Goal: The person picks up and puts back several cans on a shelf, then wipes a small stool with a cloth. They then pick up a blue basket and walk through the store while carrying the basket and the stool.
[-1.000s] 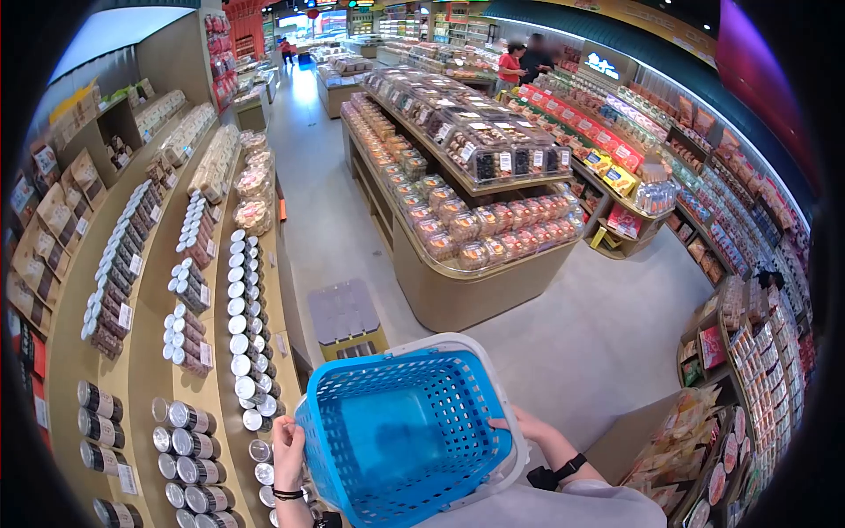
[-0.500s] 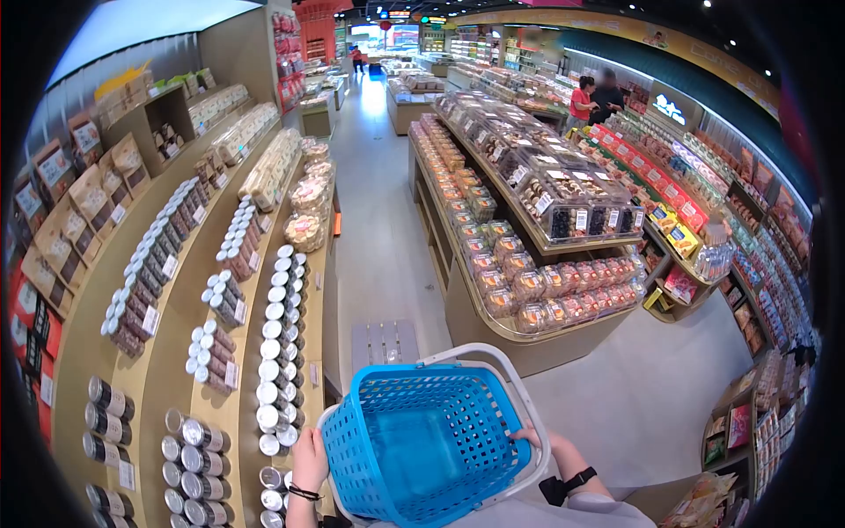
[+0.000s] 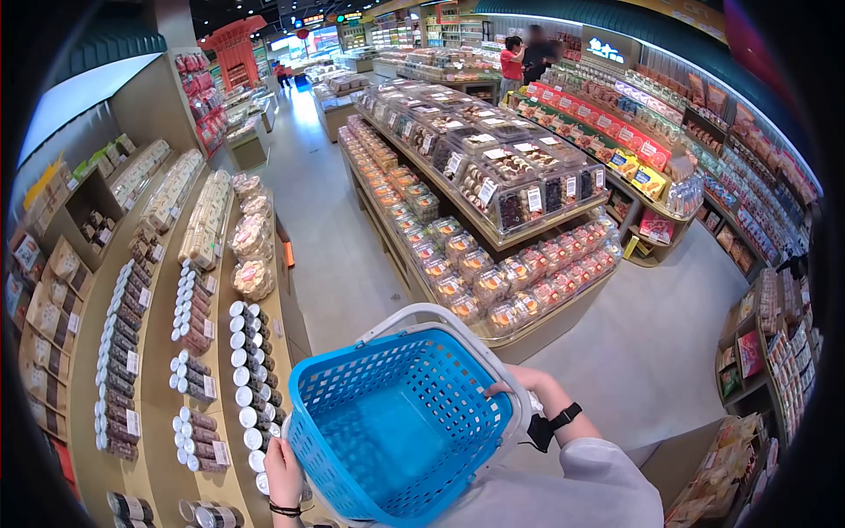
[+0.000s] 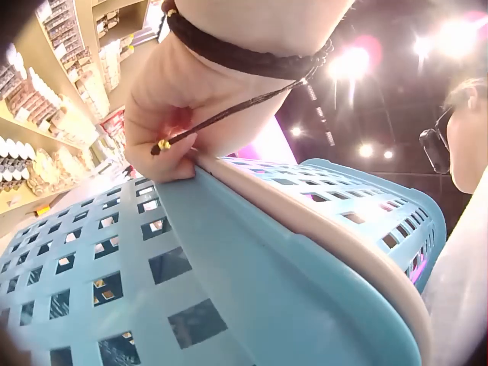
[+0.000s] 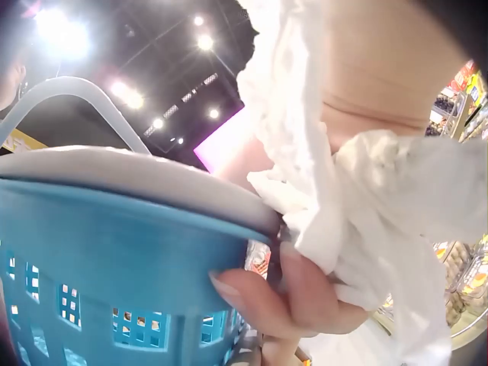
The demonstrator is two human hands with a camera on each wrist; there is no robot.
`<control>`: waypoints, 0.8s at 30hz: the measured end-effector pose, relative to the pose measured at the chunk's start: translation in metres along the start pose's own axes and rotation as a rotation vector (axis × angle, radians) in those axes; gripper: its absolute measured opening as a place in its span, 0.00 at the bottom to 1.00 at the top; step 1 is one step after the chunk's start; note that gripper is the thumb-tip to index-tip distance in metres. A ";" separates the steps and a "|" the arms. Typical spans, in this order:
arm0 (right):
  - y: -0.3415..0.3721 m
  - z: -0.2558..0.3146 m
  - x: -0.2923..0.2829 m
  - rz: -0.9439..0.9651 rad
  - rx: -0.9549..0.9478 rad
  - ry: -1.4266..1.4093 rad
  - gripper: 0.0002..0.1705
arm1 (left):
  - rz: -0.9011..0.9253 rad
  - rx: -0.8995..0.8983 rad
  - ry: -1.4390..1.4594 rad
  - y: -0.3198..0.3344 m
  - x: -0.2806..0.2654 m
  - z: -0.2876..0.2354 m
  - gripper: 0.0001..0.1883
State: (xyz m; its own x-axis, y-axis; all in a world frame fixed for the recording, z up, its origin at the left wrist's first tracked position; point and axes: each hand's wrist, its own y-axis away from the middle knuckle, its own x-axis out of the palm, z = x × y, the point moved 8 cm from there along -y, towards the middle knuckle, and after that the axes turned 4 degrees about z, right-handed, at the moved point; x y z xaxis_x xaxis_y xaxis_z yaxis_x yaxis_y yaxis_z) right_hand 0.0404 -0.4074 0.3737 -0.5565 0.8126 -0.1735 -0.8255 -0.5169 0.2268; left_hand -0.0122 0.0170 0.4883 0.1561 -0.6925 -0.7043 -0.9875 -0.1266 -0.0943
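Note:
A blue plastic shopping basket point(image 3: 378, 424) with slotted walls is held in front of the body, its inside bare. Its pale grey handle point(image 3: 521, 422) lies folded along the rim. My left hand point(image 3: 283, 473) grips the basket's left side; in the left wrist view its fingers curl over the blue rim point(image 4: 252, 252) and the handle. On the opposite side my right hand point(image 3: 524, 381) holds the rim, with fingertips point(image 5: 229, 286) on the blue wall. A crumpled white tissue-like sheet point(image 5: 389, 221) hangs beside the right hand in the right wrist view.
Stepped shelves with white-lidded jars point(image 3: 246, 374) run along the left. Ahead stands a display island with clear boxes of packaged food point(image 3: 493, 176). Two people point(image 3: 513, 62) stand farther back. Pale floor point(image 3: 607, 326) lies right of the island, with snack shelves point(image 3: 788, 370) beyond.
The head view swung left, then back right. The basket now appears tilted and larger, covering the floor where a grey step stool showed earlier. Both hands keep their hold on the basket.

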 end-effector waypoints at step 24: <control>0.021 -0.054 -0.034 0.052 0.175 -0.189 0.39 | 0.179 -0.138 0.527 -0.057 0.057 0.025 0.11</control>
State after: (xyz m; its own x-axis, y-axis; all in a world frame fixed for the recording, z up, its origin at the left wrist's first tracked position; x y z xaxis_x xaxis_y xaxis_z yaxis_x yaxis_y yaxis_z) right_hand 0.0371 -0.4607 0.3330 -0.5566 0.8305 0.0208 -0.7580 -0.5179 0.3964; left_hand 0.0525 0.0024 0.4366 0.0123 -0.9678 -0.2512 -0.9929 -0.0416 0.1115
